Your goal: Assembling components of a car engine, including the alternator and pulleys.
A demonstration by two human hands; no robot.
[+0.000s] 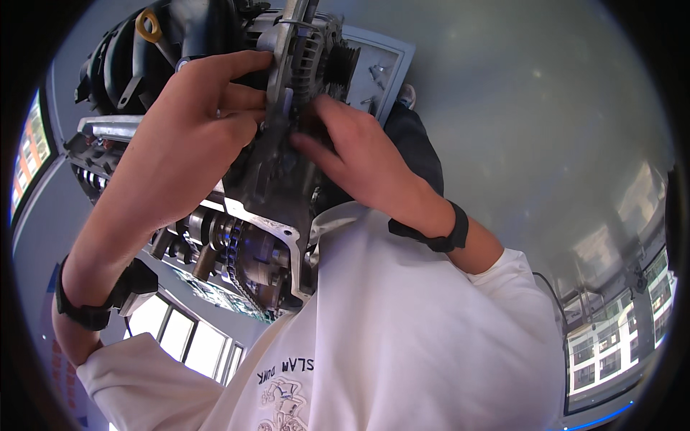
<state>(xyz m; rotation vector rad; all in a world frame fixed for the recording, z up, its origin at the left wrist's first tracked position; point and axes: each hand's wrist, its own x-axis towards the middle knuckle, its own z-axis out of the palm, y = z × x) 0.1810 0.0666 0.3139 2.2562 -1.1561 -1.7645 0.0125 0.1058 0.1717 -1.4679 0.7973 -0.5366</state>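
Observation:
An engine point(269, 208) with its inner parts exposed stands in front of me. My left hand point(194, 129) is at the left side of its upright front cover point(277, 169), with bent fingers gripping the cover's edge. The index finger lies higher up, against the metal. On the other side, my right hand point(359, 144) is closed, thumb and fingers drawn together close to the cover. Its fingertips are slightly blurred, and whatever they hold is hidden. Just beyond the hands sits an alternator point(309, 54) with a ribbed black pulley point(341, 65).
Black intake pipes point(118, 68) and a yellow dipstick loop point(149, 26) lie at the far left. A timing chain point(233, 262) shows below the cover. Beyond the pulley, a pale tray point(399, 57) holds small metal parts. Grey floor point(517, 129) extends to the right.

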